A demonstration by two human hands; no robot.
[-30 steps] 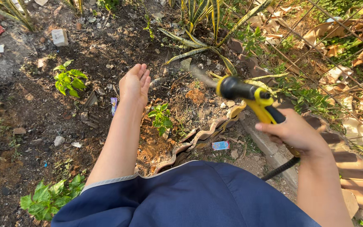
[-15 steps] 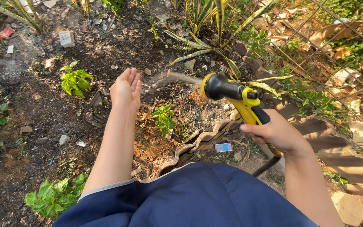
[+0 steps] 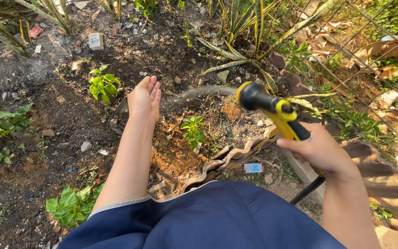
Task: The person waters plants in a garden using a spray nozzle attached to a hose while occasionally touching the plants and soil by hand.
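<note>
1. The right hand point(image 3: 318, 150) is wrapped tight around the grip of a yellow-and-black plastic hose spray nozzle point(image 3: 272, 108), held over the soil bed point(image 3: 70, 106).
2. Water jets leftward from the nozzle.
3. The left hand point(image 3: 144, 99) is flat and open, fingers together, palm facing the stream and holding nothing.

Bright low sunlight, long shadows, slight motion blur
</note>
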